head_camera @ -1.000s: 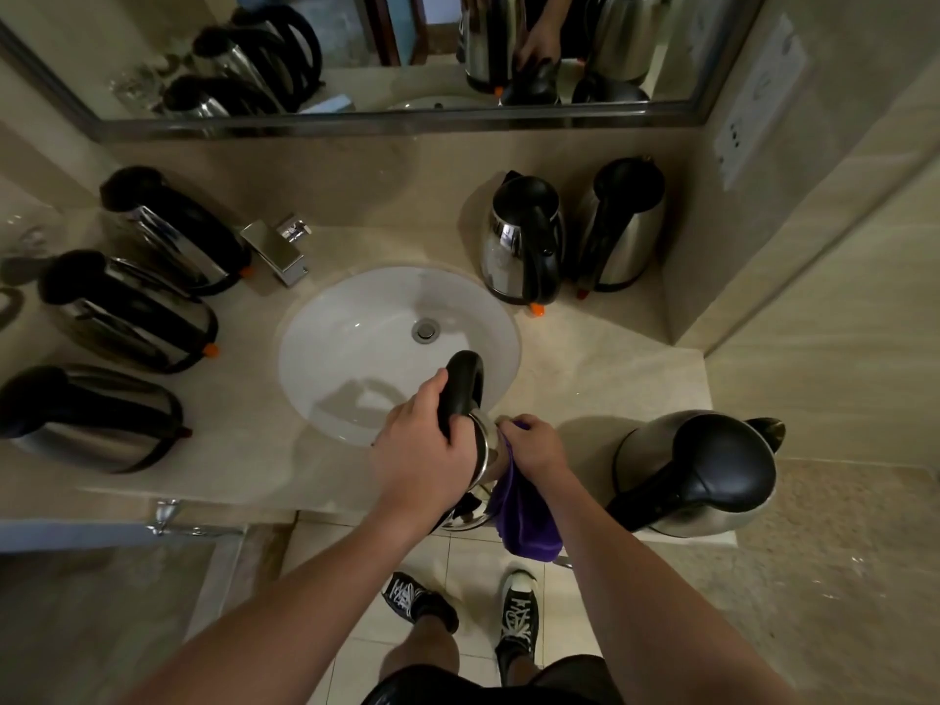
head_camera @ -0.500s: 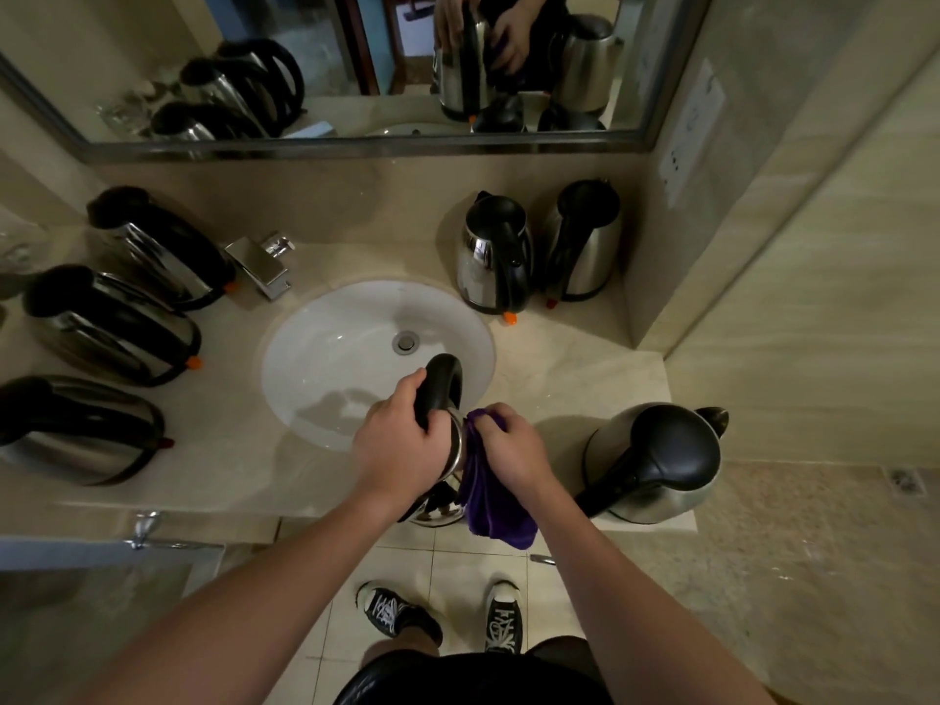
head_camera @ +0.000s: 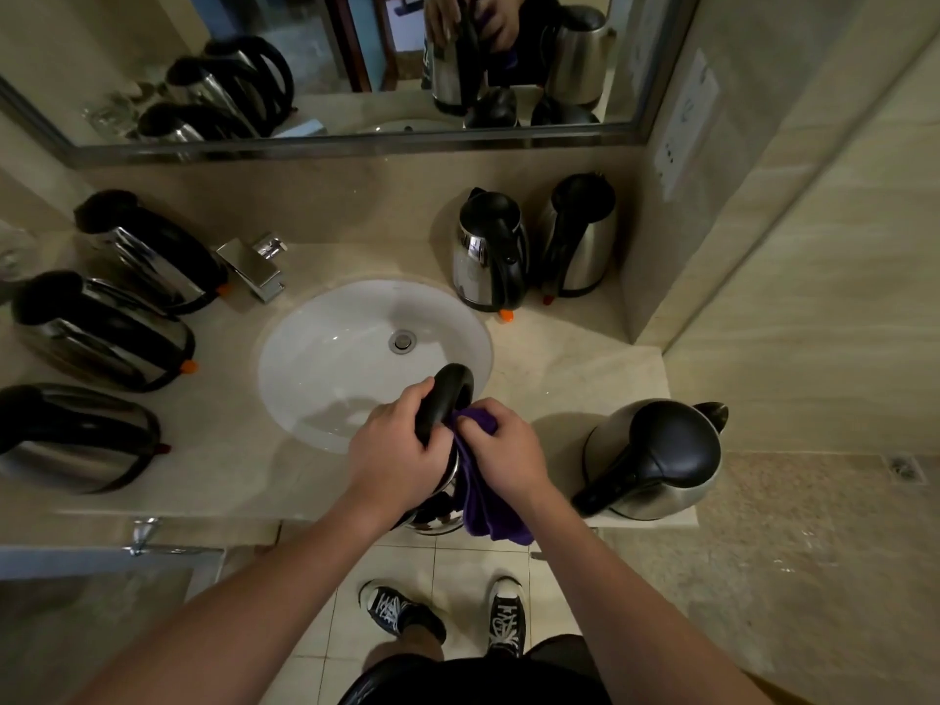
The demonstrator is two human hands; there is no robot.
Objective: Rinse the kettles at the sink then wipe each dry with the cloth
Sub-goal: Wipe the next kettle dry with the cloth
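Hands: left [head_camera: 394, 457] around kettle [head_camera: 443, 399] handle, right [head_camera: 503, 457] bunching cloth [head_camera: 491, 506] alongside

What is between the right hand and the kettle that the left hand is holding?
The purple cloth. In the head view the right hand presses it against the kettle, whose handle the left hand grips.

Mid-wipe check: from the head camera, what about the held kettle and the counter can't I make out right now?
- Held kettle body: mostly hidden by left hand, right hand and purple cloth; wet or dry unclear.
- Its lid and spout: hidden.
- Nearest left kettle: cut off by the frame edge.
- Wall notice: too small to read.
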